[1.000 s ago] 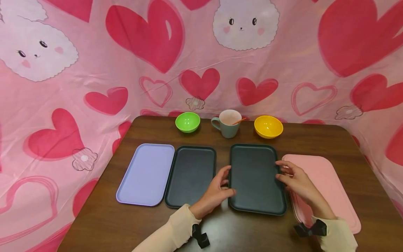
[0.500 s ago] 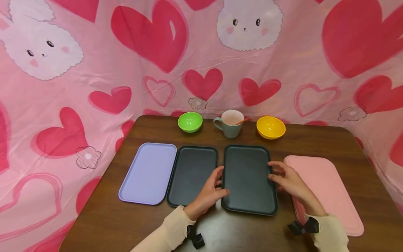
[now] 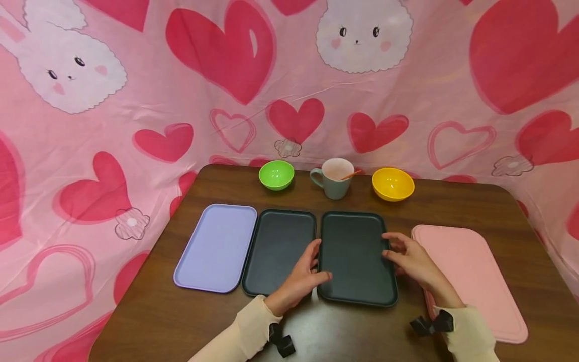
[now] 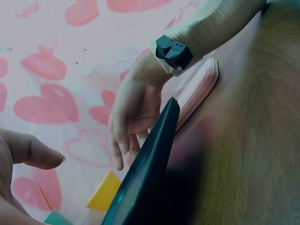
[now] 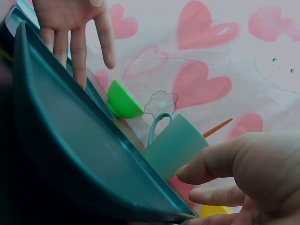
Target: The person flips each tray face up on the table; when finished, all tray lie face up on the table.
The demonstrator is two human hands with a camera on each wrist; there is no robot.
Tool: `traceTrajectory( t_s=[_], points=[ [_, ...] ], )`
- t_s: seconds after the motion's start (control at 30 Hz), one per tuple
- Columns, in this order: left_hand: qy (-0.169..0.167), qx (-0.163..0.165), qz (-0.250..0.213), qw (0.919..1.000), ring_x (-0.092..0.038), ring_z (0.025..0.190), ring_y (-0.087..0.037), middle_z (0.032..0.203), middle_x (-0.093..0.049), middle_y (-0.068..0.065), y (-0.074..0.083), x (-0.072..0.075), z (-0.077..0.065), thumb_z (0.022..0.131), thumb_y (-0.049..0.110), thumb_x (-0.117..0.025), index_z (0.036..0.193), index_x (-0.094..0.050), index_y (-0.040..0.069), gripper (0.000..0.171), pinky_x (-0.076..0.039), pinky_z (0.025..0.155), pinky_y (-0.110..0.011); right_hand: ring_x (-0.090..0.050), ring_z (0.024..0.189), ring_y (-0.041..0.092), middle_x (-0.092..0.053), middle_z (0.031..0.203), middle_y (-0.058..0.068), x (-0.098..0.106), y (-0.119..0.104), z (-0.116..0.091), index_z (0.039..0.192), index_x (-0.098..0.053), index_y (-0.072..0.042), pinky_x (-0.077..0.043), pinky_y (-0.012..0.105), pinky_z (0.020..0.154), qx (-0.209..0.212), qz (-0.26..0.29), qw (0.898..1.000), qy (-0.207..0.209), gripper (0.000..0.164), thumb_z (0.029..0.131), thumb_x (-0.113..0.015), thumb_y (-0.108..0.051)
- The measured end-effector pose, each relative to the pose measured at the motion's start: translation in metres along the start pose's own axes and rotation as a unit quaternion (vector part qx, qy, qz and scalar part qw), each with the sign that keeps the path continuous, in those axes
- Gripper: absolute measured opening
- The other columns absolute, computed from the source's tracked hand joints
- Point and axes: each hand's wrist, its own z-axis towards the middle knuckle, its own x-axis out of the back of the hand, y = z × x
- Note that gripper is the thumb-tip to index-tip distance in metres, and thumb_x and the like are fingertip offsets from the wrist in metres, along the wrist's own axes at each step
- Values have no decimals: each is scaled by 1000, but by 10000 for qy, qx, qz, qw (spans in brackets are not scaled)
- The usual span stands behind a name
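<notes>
A dark green-black rectangular tray lies on the wooden table between the two hands. At its left edge is the left hand, fingers extended along the side and thumb over the tray's surface. The right hand is at the opposite edge with fingers loosely bent; in the left wrist view that right hand hangs relaxed beside the tray rim. The right wrist view has the left hand's straight fingers reaching down at the far rim. A second dark tray lies close alongside, left of the first.
A lavender tray lies at the far left, and stacked pink trays lie at the right. Along the back stand a green bowl, a grey-green mug holding an orange stick, and a yellow bowl. A patterned pink cloth hangs behind.
The tray between the hands has slid left, narrowing the gap to the second dark tray and widening the one to the pink trays. Both hands have shifted left with it.
</notes>
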Motion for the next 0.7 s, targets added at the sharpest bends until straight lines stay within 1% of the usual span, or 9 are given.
traceTrajectory(
  t_s=[0.1,0.23,0.37,0.5,0.6,0.7],
  points=[
    [-64,86,9,9999,-16,152,-49,166,-13,-26,2,-2,-1,84,10,-64,158,-18,6,87,-20,121,-62,-64,88,20,-53,136,37,0,1,0,145,-39,3,-58,34,61,-5,45,10000,4,56,97,-62,-13],
    [-176,204,55,9996,-11,154,-46,168,-8,-24,4,-4,-2,85,10,-65,160,-16,8,90,-17,123,-60,-65,89,21,-52,137,37,1,1,-1,146,-39,3,-58,34,61,-44,52,10000,-5,55,98,-61,-13],
    [-248,279,101,9993,-8,156,-40,169,-6,-18,4,-6,-1,85,12,-65,160,-14,8,91,-15,124,-57,-65,90,22,-51,138,38,1,1,-1,146,-39,3,-59,34,62,-78,34,10000,-3,55,97,-61,-14],
    [-287,386,208,9986,-7,157,-35,170,-6,-14,5,-6,-1,85,15,-66,161,-14,9,92,-14,125,-57,-64,90,22,-51,138,39,2,1,-2,145,-40,4,-58,34,61,-97,40,9999,1,55,97,-61,-13],
    [-310,463,428,9975,-10,157,-34,170,-9,-12,7,-6,-2,85,18,-66,161,-15,12,92,-17,123,-58,-64,89,22,-51,137,39,2,1,-2,145,-39,4,-58,34,60,-111,67,9999,-10,55,97,-61,-13],
    [-331,389,932,9943,-17,156,-33,169,-14,-11,10,-5,-4,85,24,-67,161,-16,13,92,-23,121,-59,-64,89,22,-51,137,39,1,1,-2,145,-39,5,-58,34,60,-112,84,9999,-23,55,97,-61,-13]
  ],
)
